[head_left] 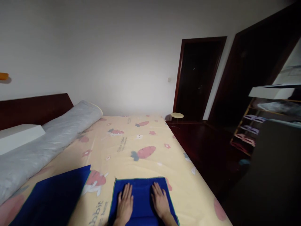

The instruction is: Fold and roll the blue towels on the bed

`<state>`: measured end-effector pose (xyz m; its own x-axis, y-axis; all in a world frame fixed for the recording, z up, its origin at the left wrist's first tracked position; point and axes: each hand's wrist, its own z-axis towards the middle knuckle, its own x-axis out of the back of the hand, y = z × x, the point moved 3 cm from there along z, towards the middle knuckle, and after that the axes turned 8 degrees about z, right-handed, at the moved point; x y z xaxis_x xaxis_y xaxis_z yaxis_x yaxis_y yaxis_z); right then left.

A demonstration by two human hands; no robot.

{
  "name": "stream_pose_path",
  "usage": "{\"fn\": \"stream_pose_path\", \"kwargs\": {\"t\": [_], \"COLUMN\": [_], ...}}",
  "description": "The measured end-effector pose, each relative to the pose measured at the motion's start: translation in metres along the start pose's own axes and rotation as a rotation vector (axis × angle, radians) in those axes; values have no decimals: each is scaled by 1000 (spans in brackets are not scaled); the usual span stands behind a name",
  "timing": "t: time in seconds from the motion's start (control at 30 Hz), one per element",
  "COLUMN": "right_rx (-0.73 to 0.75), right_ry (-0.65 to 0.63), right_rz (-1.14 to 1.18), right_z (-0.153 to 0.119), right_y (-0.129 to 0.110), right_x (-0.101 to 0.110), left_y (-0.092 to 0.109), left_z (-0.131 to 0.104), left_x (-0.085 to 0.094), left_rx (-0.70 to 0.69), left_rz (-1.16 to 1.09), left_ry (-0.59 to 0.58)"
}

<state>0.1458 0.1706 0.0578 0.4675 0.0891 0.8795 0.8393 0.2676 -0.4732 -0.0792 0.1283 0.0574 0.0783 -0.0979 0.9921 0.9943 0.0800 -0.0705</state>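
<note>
A blue cloth (142, 204) with a thin green edge lies spread on the bed at the bottom middle. My left hand (125, 202) rests palm down on its left part, fingers stretched toward the far edge. On the right part lies my right hand (160, 199), also flat with its fingers extended. Between the two hands the blue fabric shows a faint crease near the bottom. Another blue cloth (54, 194) with the same edging lies to the left, apart from both hands. The near ends of both cloths run out of view.
The bed's yellow sheet (127, 131) has a carrot and rabbit print. A grey roll (58, 131) and a white box (21, 135) lie along the headboard (35, 106). A round stool (176, 115) stands by a dark door (199, 78). At right is a shoe rack (244, 125).
</note>
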Motion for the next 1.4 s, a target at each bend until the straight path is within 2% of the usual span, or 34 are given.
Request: {"fn": "stream_pose_path", "kwargs": {"t": [0.07,0.13,0.2,0.3,0.37,0.43,0.47,0.53,0.63,0.7,0.77,0.83,0.97,1.07,1.17,1.27,1.4], "right_rx": [168,220,138,-75,-160,-145,-100,41,237,289,308,335,356,285,223,231,169], "right_ry": [-105,-160,-131,-12,60,109,118,107,86,125,188,233,215,190,229,316,362], "right_rz": [87,122,91,-17,-64,-57,-33,37,127,154,162,153,104,73,33,-7,21], "right_z": [3,5,9,13,13,11,8,-2,-29,-50,-70,-88,-115,-124,-126,-125,-119], "right_y": [-28,-38,-22,25,47,46,38,8,-40,-52,-43,-18,40,64,72,75,67], "right_x": [-14,-20,-14,9,24,29,28,17,-7,-20,-25,-24,-16,-15,-18,-18,-1], "left_y": [31,41,24,-31,-58,-60,-51,-18,36,52,46,22,-31,-45,-49,-52,-57], "left_z": [5,9,14,17,14,8,3,-10,-38,-61,-86,-107,-127,-126,-122,-118,-110], "left_x": [-3,-4,-3,4,11,18,20,17,-1,-17,-31,-41,-38,-26,-21,-22,-14], "left_rx": [-186,-245,-146,130,283,316,283,144,-92,-228,-329,-321,-205,-214,-129,-15,43], "left_rz": [-114,-159,-129,6,92,107,85,13,-72,-86,-62,-19,-1,-21,1,11,-76], "left_ry": [-86,-176,-211,-201,-110,48,125,227,358,497,628,690,614,576,572,515,346]}}
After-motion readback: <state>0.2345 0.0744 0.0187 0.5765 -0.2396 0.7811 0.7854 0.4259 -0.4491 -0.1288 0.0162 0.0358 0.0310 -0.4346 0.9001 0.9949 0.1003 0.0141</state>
